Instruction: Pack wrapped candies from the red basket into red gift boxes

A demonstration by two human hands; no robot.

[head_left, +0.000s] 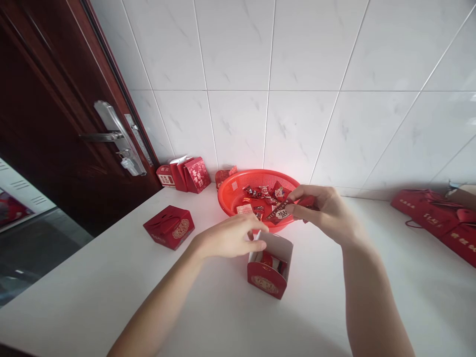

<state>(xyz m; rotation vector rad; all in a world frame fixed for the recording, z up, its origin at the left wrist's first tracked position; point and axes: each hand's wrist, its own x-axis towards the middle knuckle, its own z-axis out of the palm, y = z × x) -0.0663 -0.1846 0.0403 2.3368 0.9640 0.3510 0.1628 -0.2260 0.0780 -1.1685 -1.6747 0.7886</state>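
My right hand (325, 213) pinches a dark red candy packet (278, 210) with pale lettering, over the right rim of a red plastic basket (226, 203). More red wrapper shows beneath its fingers. Wrapped candies (264, 192) lie inside the basket. In front of it stands a small red cardboard candy box (266, 280) with a gold emblem, its top open and red-wrapped pieces inside. My left hand (232, 235) has thumb and fingers closed at the upper left edge of this box; the fingertips are partly hidden.
A closed red box (169, 227) stands on the white table (208, 307) to the left. Several folded red boxes (186, 173) lean by the tiled wall (238, 119). Red bags (439, 213) lie at the far right. A dark wooden door (55, 99) borders the table's left side.
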